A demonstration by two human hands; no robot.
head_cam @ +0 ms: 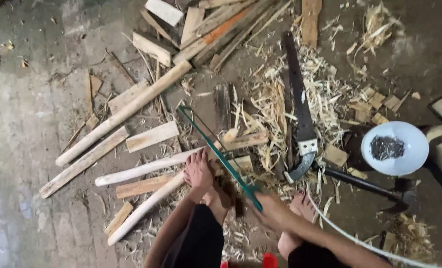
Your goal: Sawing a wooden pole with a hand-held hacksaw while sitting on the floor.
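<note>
Right hand (pixel 275 211), grip closed on green bow saw (pixel 221 156); bare foot (pixel 198 171) pins round stick (pixel 146 168) to floor (pixel 27 124) for steadiness; left hand's grip cannot be told.

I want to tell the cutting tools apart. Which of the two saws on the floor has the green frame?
The thin bow-type saw gripped by the right hand; its frame is green. The other saw, lying on the shavings, has a broad dark blade.

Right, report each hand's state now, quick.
Left hand: cannot be told; nothing shows it clearly.
Right hand: closed on the handle of the green metal-framed saw.
</note>
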